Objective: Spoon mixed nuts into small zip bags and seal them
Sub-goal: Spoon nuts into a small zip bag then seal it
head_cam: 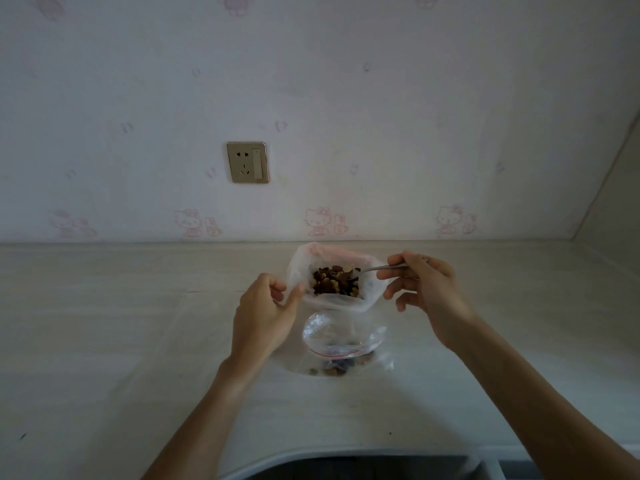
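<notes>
Two bare hands work near the back edge of a pale counter (104,323), close to the wall. The left hand (266,306) pinches the near left rim of a white plastic bag (301,268) between thumb and curled fingers, holding its mouth wide. Inside that bag lies a heap of mixed nuts (336,280), dark and tan pieces together. The right hand (426,285) grips the handle of a metal spoon (377,268) between thumb and forefinger, the other fingers loosely curled below it; the spoon's bowl reaches in over the right rim of the bag and touches the top of the nuts.

Just in front of the white bag, toward the near edge of the counter, lies a small clear zip bag (343,337) with a red strip at its seal. A few nuts show through its lower part. Whether its seal is closed cannot be told.

On the wall behind, a beige socket (247,162) sits above the counter, left of the bags. A sink rim (346,460) curves along the counter's near edge.
</notes>
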Available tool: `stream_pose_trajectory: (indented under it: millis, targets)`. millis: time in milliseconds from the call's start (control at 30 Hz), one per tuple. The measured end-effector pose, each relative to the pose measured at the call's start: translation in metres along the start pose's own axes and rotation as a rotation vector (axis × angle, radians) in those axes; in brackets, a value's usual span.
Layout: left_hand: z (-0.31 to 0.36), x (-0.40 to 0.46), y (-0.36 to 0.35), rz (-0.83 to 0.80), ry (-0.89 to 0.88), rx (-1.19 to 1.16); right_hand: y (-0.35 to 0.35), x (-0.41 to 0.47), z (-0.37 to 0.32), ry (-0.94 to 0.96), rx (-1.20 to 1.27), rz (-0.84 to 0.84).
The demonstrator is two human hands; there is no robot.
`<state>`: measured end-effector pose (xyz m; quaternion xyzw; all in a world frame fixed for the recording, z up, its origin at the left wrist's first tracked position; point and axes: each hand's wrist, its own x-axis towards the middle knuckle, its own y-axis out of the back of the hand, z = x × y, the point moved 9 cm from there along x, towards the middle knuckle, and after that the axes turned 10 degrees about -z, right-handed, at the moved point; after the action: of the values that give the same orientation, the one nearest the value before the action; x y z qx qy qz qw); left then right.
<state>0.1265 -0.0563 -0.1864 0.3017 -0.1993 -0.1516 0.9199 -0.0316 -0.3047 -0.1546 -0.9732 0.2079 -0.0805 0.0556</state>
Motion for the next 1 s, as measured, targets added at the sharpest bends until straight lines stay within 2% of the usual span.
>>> stream_pose_trajectory:
  millis: [100,333,433,600,667,733,1000]
  targets:
    - [0.006,-0.010,-0.006,-0.086,-0.029,-0.083,0.003,-0.017,-0.003,-0.001,0.000,-0.032]
    - [0.018,-0.033,-0.031,-0.317,-0.101,-0.017,0.005,-0.052,0.004,-0.028,-0.151,-0.102]
    - [0.025,-0.037,-0.034,-0.337,-0.162,-0.046,-0.004,-0.063,-0.005,0.056,-0.406,-0.180]
    - [0.027,-0.039,-0.031,-0.353,-0.196,-0.159,-0.034,-0.088,-0.029,0.325,-1.064,-0.340]
    - [0.025,-0.039,-0.028,-0.349,-0.200,-0.183,-0.043,-0.096,-0.033,0.425,-1.212,-0.364]
    - [0.023,-0.039,-0.028,-0.344,-0.200,-0.178,-0.043,-0.099,-0.036,0.459,-1.164,-0.361]
    - [0.018,-0.028,-0.021,-0.281,-0.171,-0.098,-0.007,-0.062,-0.026,0.258,-0.405,-0.127]
